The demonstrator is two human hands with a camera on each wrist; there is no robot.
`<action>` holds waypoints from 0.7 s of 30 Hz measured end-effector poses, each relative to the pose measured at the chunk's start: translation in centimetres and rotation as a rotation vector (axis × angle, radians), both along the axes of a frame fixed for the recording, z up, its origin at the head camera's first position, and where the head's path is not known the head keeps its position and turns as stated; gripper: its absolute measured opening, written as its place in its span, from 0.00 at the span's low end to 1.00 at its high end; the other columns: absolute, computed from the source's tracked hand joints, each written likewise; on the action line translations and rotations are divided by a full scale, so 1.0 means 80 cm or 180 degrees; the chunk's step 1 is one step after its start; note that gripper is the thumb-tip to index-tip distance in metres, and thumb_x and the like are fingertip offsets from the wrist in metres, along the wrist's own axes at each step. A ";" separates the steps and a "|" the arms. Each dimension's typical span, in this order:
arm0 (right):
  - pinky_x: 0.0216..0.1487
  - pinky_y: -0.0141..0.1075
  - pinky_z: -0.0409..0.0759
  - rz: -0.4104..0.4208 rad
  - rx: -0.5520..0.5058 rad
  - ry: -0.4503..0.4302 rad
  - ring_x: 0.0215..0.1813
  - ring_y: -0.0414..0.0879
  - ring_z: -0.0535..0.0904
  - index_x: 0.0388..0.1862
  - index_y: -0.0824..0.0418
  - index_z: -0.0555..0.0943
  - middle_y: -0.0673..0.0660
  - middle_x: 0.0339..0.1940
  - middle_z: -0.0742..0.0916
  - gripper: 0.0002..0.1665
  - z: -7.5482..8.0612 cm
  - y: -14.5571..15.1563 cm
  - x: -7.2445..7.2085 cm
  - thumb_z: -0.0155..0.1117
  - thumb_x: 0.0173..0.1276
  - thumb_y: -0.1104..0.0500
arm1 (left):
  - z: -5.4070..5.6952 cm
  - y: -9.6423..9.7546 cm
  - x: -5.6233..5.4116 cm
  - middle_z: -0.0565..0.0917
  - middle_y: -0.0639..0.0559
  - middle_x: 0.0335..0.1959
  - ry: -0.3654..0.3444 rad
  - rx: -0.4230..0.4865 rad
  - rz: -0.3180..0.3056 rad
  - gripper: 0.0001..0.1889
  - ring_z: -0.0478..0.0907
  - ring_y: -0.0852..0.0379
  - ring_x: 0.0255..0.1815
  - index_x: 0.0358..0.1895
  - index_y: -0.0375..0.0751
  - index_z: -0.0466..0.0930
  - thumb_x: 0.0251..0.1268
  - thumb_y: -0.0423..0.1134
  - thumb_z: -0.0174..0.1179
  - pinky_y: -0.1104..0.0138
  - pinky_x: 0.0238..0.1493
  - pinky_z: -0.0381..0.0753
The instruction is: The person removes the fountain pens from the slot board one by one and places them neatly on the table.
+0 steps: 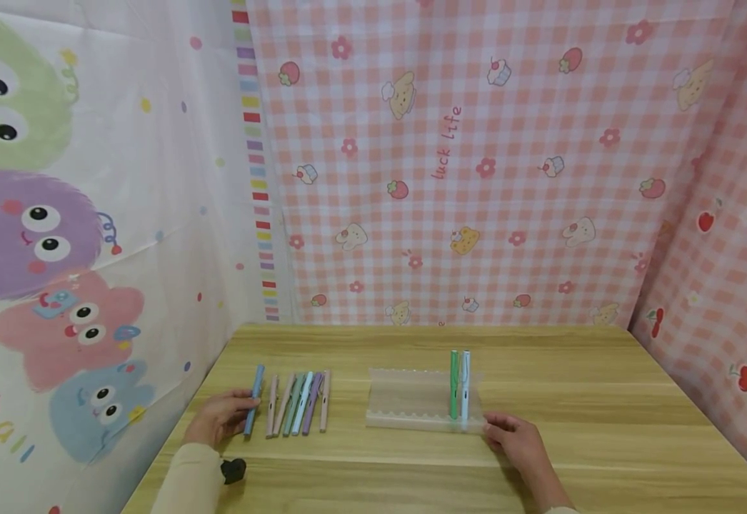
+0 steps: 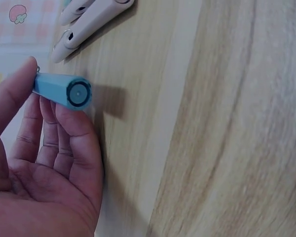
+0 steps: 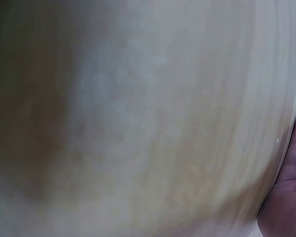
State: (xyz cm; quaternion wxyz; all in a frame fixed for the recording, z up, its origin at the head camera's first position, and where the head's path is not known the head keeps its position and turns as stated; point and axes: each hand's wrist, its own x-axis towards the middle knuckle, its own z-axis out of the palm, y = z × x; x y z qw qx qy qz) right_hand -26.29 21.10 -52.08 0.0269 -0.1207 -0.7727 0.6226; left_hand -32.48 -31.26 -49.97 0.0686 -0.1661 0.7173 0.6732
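My left hand pinches a blue pen between thumb and fingers, at the left end of a row of pens. In the left wrist view, the round end of this blue pen faces the camera, tilted over the tabletop. The row holds several pens, among them a purple pen and a pale pink pen. A clear plastic pen tray with notched edges lies further right. A green pen and a light blue pen lie across its right part. My right hand touches the tray's right front corner.
The wooden table runs back to a pink checked curtain. A white cartoon-printed curtain hangs along the left side. Close to the left sleeve is a small black object. The right wrist view is mostly blurred wood.
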 end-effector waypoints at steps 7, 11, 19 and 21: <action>0.40 0.34 0.83 0.0034 0.0006 0.0016 0.38 0.43 0.81 0.52 0.76 0.81 0.60 0.42 0.86 0.15 -0.001 0.001 0.000 0.64 0.68 0.69 | 0.002 0.003 0.000 0.82 0.57 0.27 -0.0034 -0.0148 0.0031 0.09 0.78 0.61 0.29 0.44 0.35 0.80 0.61 0.28 0.67 0.68 0.31 0.79; 0.39 0.35 0.83 0.0019 0.0024 0.0014 0.38 0.43 0.81 0.52 0.76 0.81 0.59 0.41 0.87 0.15 -0.001 0.000 0.000 0.64 0.68 0.69 | 0.005 0.008 0.000 0.81 0.56 0.25 -0.0081 -0.0312 0.0074 0.13 0.77 0.61 0.28 0.46 0.32 0.79 0.60 0.29 0.68 0.70 0.29 0.77; 0.39 0.35 0.83 0.0029 0.0027 0.0011 0.38 0.44 0.81 0.52 0.76 0.81 0.59 0.41 0.87 0.15 -0.003 0.001 -0.001 0.64 0.69 0.68 | 0.013 0.014 0.001 0.80 0.56 0.26 -0.0139 -0.0538 -0.0001 0.20 0.75 0.61 0.26 0.54 0.25 0.75 0.60 0.29 0.67 0.72 0.26 0.75; 0.39 0.35 0.83 0.0010 0.0024 -0.0001 0.38 0.43 0.81 0.52 0.75 0.81 0.59 0.41 0.87 0.15 -0.003 0.001 -0.001 0.64 0.68 0.69 | 0.014 0.014 0.001 0.80 0.56 0.27 -0.0124 -0.0615 -0.0075 0.22 0.75 0.61 0.28 0.57 0.23 0.74 0.60 0.28 0.67 0.71 0.28 0.75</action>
